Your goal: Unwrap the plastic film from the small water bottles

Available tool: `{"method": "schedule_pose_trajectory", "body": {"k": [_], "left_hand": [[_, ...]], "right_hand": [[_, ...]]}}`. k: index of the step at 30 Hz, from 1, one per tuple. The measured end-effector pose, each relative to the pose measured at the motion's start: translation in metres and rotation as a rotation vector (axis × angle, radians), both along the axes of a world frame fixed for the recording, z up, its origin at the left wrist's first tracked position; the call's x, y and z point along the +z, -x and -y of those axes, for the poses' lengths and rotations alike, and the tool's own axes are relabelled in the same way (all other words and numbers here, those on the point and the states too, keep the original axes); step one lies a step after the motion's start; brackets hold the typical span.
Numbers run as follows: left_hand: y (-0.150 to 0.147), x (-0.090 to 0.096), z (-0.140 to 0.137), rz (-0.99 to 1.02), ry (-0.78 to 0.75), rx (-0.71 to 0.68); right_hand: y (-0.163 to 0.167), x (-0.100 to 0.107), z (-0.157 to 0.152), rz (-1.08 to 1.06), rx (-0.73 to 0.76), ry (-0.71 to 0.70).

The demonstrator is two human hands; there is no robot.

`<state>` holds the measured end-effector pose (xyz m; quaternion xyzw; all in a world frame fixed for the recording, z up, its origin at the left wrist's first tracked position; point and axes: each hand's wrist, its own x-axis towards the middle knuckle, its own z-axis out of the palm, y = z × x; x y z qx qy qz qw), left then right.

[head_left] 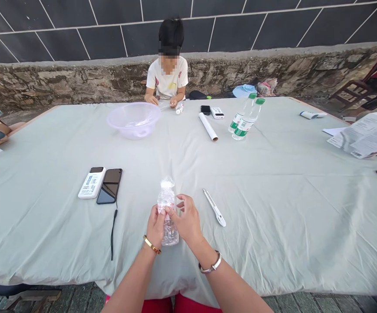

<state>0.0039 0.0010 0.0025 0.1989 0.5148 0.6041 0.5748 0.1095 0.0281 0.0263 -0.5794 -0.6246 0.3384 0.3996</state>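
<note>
Dark tiled wall and a rough stone ledge run across the top of the head view, above a long table (273, 195) draped in pale cloth that fills most of the frame. At lower centre both forearms come up from the bottom edge, bent inward so the hands meet. The left hand (155, 227), with a gold bangle at the wrist, wraps its fingers (161, 211) around the left side of a small clear plastic bottle (167, 198) standing upright on the cloth; the right hand (187, 221), a silver watch on its wrist, pinches the bottle's front with thumb and forefinger while the other fingers curl loosely. The bottle's lower half is partly hidden behind both hands, and its label is too small to read. Just right of the hands lies a white pen-like tool (215, 208); to the left lie a phone (110, 186) and a white power bank (92, 183). At upper centre a seated person (168, 78) faces across, with a clear bowl (134, 119) nearby. At upper right, two green-capped bottles (245, 118) stand together.
</note>
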Motion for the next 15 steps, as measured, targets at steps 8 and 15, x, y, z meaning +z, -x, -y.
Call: {"method": "schedule_pose_trajectory", "body": {"k": [8,15], "left_hand": [[-0.001,0.0,0.003,-0.008,-0.026,0.024],[-0.001,-0.006,0.001,0.187,-0.021,-0.007]], "right_hand": [[-0.002,-0.005,-0.012,-0.25,0.042,0.082],[0.0,-0.002,-0.003,-0.324,0.095,0.064]]}}
